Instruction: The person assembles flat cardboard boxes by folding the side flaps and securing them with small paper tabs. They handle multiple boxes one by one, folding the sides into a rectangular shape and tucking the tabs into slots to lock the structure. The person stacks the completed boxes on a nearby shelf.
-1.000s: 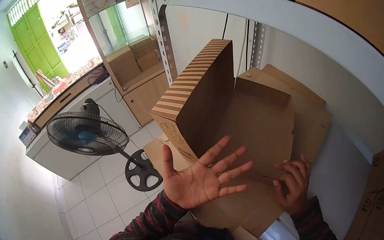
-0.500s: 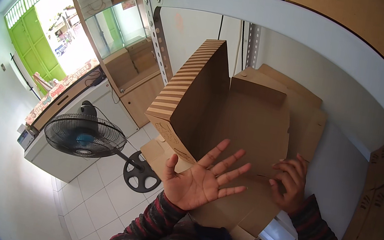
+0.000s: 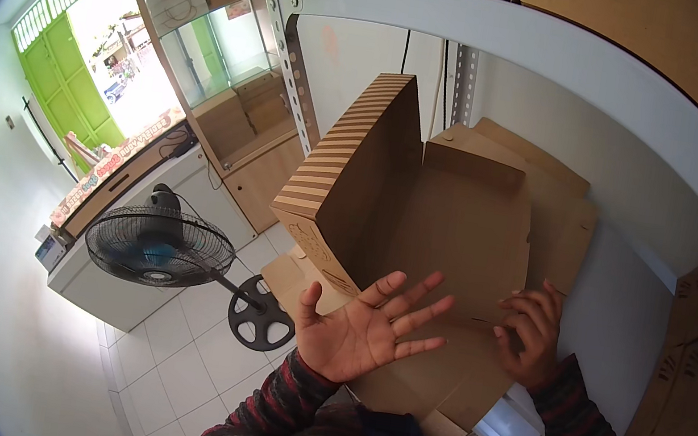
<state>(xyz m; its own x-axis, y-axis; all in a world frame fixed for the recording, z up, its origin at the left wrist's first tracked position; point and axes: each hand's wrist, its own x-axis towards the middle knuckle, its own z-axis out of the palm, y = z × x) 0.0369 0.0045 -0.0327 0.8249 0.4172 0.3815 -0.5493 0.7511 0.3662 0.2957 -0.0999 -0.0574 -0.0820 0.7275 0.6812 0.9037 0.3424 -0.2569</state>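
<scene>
A brown cardboard box stands in front of me on a white shelf, part folded. Its left wall, with a striped outer side, rises upright, and a flap reaches toward my body. Above the near flap my left hand is open, palm turned up, fingers spread, with nothing in it. My right hand hovers by the box's right edge, its fingers loosely bent and apart, and no object shows in it. Whether its fingertips touch the cardboard I cannot tell. Flat cardboard sheets lie under and behind the box.
A black standing fan is on the tiled floor at left, beside a white counter. Behind it is a glass-front cabinet. A white metal shelf beam crosses overhead, bearing boxes. Folded striped cartons stand at right.
The left hand's fingers have bent slightly toward me. The right hand keeps nearly the same pose. The whole view has shifted a little, and the box stays in place.
</scene>
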